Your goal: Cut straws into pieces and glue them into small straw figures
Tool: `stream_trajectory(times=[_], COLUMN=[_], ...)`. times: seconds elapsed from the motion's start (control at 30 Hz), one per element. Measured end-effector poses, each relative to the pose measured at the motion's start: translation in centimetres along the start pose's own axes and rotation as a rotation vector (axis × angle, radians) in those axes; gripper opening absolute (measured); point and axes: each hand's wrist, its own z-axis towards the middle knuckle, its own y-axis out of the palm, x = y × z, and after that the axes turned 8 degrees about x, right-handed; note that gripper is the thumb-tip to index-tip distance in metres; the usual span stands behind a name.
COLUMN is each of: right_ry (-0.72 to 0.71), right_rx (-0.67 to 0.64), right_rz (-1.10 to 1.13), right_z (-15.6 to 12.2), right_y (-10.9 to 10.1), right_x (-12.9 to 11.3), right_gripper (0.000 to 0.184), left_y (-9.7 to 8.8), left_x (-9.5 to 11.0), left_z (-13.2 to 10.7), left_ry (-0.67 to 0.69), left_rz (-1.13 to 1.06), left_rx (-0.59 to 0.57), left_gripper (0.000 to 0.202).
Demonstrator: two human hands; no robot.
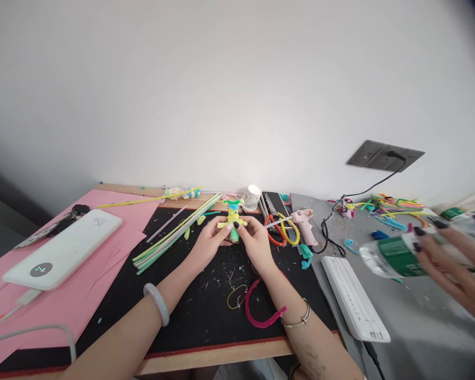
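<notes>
I have both hands meeting over the middle of the bench, raised in front of the black mat. Between them stands the small, fuzzy figure of yellow, blue and green chenille stems, upright. My left hand pinches it from one side and my right hand from the other, thumbs at the front; the remaining fingers are mostly hidden from me behind it.

Left of the hands I see a slanting bundle of pastel chenille stems. Behind them stands a white paper cup; to the right lie orange-handled scissors, yellow-handled scissors and a pale pink glue gun. A curved magenta stem rests near my right forearm. At far right, another person's blurred hand is at a clear plastic bottle with a green label; I cannot tell how firmly it grips.
</notes>
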Motion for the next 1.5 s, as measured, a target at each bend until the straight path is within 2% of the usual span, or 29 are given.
stream_trajectory(times=[0.3,0.5,0.6,0.77,0.93,1.17,1.3,1.4,1.5], right_ry=[0.009,0.014,0.036,0.032,-0.012,-0.033,-0.117,-0.229,-0.428], right_rx=[-0.004,-0.039,-0.005,0.055,0.124,0.09,0.041,-0.01,0.123], right_rz=[0.012,0.054,0.113,0.189,0.08,-0.051,-0.26,-0.448,-0.616], right_z=[0.0,0.0,-0.1,-0.1,-0.1,-0.4,-0.6,-1.6,-3.2], right_y=[-0.1,0.0,0.0,-0.1,-0.3,-0.6,-1.2,-2.2,-3.8], right_x=[0.2,-0.1,-0.2,-0.4,-0.4,-1.3,-2.5,-5.0,-9.0], right_gripper=[0.019,0.031,0.036,0.029,0.02,0.031,0.033,0.017,0.018], left_y=[-0.1,0.0,-0.4,-0.8,-0.9,-0.9,-1.0,-1.0,-1.0], left_x=[-0.3,-0.1,-0.2,-0.4,-0.4,-0.6,-0.8,-0.8,-0.8], left_z=[0.1,0.2,0.4,0.7,0.9,0.8,0.9,0.9,0.9], left_ry=[0.055,-0.012,-0.018,0.03,0.017,0.006,0.014,0.018,0.016], left_rz=[-0.017,-0.095,-0.141,-0.175,-0.179,-0.173,-0.174,-0.178,-0.176], left_rx=[-0.001,0.044,0.131,0.285,0.316,0.296,0.297,0.302,0.298], left_gripper=[0.031,0.035,0.037,0.037,0.038,0.041,0.041,0.041,0.041])
